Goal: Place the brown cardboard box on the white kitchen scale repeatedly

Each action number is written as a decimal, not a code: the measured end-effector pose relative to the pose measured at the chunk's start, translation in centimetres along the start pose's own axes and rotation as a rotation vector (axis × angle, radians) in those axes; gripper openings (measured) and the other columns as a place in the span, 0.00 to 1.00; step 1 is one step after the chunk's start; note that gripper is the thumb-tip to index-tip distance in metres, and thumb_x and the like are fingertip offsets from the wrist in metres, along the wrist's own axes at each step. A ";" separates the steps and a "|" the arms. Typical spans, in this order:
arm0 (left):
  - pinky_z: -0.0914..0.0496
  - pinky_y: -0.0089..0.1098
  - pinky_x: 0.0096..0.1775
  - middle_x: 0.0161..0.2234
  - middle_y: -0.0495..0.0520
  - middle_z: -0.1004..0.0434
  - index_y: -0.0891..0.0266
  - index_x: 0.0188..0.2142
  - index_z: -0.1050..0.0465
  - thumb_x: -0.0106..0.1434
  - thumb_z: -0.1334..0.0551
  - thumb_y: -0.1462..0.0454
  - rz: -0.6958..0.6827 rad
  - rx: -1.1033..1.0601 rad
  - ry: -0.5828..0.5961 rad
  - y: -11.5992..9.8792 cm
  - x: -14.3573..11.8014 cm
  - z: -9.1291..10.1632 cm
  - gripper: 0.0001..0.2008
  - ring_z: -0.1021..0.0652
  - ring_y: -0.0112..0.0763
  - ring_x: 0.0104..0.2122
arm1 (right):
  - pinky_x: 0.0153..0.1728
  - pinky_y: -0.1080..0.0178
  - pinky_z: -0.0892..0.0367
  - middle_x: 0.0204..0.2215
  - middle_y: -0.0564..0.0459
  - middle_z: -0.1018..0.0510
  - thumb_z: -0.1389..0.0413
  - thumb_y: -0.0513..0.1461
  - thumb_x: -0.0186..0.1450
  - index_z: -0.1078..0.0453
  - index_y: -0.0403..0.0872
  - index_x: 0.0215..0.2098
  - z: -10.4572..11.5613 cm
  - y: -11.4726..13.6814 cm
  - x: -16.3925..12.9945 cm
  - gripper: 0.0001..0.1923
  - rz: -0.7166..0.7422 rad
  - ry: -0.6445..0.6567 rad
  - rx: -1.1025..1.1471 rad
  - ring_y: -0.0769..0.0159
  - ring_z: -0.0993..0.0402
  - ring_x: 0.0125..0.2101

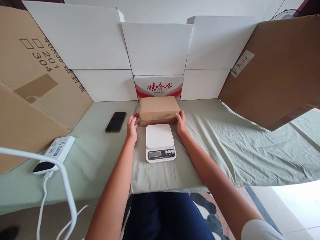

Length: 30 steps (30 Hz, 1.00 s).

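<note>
A small brown cardboard box (pixel 159 109) lies on the pale green cloth just behind a white digital kitchen scale (pixel 159 141). My left hand (pixel 131 126) rests against the box's left end, fingers curled toward it. On the opposite end, my right hand (pixel 181 122) presses against the box's right side. The box sits between both palms and appears to rest on the table. The scale's platform is bare and its display and buttons face me.
A black phone (pixel 116 121) lies left of the box. A white power bank (pixel 55 154) with white cables sits at the near left. White cartons (pixel 157 46) and a red-printed box (pixel 159 86) stand behind; large brown cardboard sheets (pixel 280 66) lean at both sides.
</note>
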<state>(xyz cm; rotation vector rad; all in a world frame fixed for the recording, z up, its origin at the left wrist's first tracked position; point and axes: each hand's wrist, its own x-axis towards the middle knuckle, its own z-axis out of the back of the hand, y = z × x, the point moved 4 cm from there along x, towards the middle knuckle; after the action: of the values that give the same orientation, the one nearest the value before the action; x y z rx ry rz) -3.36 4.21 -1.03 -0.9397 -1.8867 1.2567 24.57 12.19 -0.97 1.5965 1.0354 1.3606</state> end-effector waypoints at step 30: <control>0.31 0.46 0.62 0.60 0.59 0.21 0.54 0.50 0.20 0.63 0.37 0.51 0.001 0.031 0.069 -0.6 -0.5 -0.4 0.20 0.27 0.47 0.66 | 0.67 0.46 0.36 0.65 0.44 0.29 0.46 0.50 0.64 0.36 0.51 0.61 -0.5 1.8 -0.9 0.29 0.036 0.095 -0.082 0.51 0.35 0.65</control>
<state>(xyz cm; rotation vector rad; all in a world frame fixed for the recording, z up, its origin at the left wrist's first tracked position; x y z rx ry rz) -2.87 3.79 -0.42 -0.9557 -1.8090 1.2345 24.14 10.76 0.44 1.5095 0.9977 1.4962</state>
